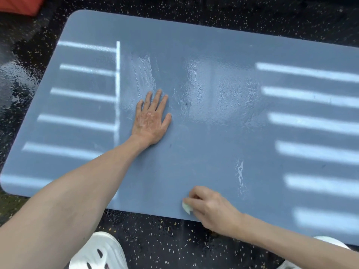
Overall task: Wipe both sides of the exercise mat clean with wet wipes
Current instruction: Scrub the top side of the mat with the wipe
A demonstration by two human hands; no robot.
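Observation:
A blue-grey exercise mat [213,136] lies flat on the floor and fills most of the view. Wet streaks shine across its middle and near its front edge. My left hand [150,118] presses flat on the mat left of centre, fingers straight and spread. My right hand [208,206] is at the mat's front edge, its fingers curled round a small bunched white wet wipe [186,207] that touches the mat. Most of the wipe is hidden under the fingers.
The mat rests on a black speckled floor [174,241], wet and shiny at the far left. An orange-red object [19,4] sits at the top left corner. My white shoes [99,251] stand just before the mat's front edge. Bars of light fall across both mat ends.

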